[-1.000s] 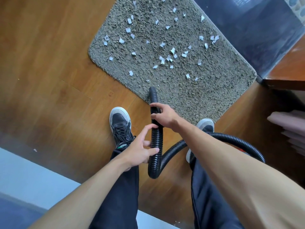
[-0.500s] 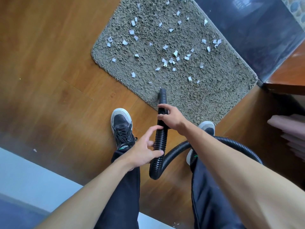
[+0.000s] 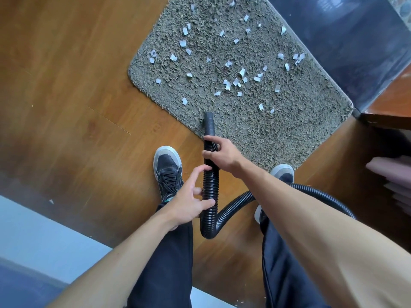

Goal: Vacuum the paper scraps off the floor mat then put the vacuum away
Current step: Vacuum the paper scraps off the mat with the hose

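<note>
A grey shaggy floor mat lies on the wooden floor ahead of me, strewn with several white paper scraps. A black ribbed vacuum hose rises in front of my legs, and its smooth nozzle points at the mat's near edge. My right hand grips the hose just behind the nozzle. Lower down, my left hand touches the hose with thumb and spread fingers, not closed round it. The hose loops down and runs off to the right behind my right arm. The vacuum body is hidden.
My two dark shoes stand on the wood floor at the mat's near edge. A dark glossy threshold borders the mat's far side. Wooden furniture with pink folded items stands right. A pale surface lies at lower left.
The nozzle has advanced a little onto the mat's near edge. Both hands stay on the hose in the same places.
</note>
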Demonstrator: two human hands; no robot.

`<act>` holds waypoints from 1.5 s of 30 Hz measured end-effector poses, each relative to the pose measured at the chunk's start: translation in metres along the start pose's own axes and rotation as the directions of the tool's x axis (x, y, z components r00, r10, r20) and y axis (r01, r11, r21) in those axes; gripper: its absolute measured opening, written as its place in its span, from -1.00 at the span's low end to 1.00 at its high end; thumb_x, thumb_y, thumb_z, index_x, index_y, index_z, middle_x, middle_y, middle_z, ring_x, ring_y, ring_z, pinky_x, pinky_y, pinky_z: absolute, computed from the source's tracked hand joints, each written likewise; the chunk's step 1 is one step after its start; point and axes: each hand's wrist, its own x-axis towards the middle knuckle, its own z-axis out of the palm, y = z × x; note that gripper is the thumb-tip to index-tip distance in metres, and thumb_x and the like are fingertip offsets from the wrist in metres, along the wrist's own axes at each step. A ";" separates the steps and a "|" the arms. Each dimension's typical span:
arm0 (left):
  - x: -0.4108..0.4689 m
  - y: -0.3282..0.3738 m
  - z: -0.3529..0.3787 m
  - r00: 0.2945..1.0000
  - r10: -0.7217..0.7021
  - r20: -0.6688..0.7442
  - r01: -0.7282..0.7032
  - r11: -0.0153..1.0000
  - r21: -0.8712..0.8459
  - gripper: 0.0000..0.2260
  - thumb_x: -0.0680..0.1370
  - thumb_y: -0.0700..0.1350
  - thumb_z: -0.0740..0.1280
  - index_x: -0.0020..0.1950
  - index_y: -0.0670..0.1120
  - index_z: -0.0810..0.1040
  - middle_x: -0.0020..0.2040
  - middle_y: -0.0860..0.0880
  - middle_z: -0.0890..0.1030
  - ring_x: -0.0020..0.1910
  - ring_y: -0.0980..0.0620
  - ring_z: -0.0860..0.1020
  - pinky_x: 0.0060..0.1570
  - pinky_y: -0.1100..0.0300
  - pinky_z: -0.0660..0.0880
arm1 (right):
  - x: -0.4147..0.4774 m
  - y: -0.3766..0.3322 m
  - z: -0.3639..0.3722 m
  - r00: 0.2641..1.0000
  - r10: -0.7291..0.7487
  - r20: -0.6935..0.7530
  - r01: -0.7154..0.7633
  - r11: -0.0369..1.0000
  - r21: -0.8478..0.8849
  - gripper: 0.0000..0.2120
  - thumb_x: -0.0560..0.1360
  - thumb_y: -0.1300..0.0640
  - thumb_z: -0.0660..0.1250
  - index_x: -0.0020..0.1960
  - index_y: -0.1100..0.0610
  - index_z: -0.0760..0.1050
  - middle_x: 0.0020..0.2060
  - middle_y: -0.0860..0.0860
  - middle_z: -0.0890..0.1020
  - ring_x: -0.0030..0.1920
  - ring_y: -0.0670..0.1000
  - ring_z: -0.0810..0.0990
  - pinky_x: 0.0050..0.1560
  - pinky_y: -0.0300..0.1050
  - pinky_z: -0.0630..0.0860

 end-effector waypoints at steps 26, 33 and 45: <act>0.025 0.026 -0.004 0.985 0.129 -0.116 -0.124 0.991 0.050 -0.40 0.58 -0.29 0.35 0.34 0.37 0.30 0.05 -0.23 0.59 -0.26 -0.02 0.58 -0.18 0.06 0.59 | 0.016 -0.022 -0.036 0.998 -0.063 0.004 0.060 0.969 0.240 -0.54 0.54 0.22 0.33 0.41 0.03 0.38 0.13 0.21 0.58 0.05 0.19 0.64 0.00 0.14 0.64; 0.035 0.033 0.001 0.988 0.122 -0.093 -0.119 0.992 0.039 -0.40 0.58 -0.31 0.35 0.35 0.34 0.31 0.00 -0.19 0.58 -0.21 -0.07 0.58 -0.08 -0.03 0.59 | 0.017 -0.017 -0.045 0.997 -0.064 -0.045 0.075 0.950 0.302 -0.55 0.56 0.24 0.31 0.42 0.06 0.35 0.15 0.22 0.57 0.10 0.20 0.62 0.10 0.12 0.61; 0.047 0.049 0.010 0.990 0.125 -0.061 -0.121 0.990 0.066 -0.40 0.58 -0.32 0.33 0.34 0.32 0.29 -0.01 -0.18 0.55 -0.23 -0.09 0.57 -0.24 0.15 0.56 | 0.020 -0.016 -0.065 0.996 -0.053 -0.073 0.075 0.932 0.355 -0.56 0.56 0.27 0.27 0.42 0.08 0.36 0.14 0.21 0.56 0.02 0.14 0.61 0.02 -0.02 0.62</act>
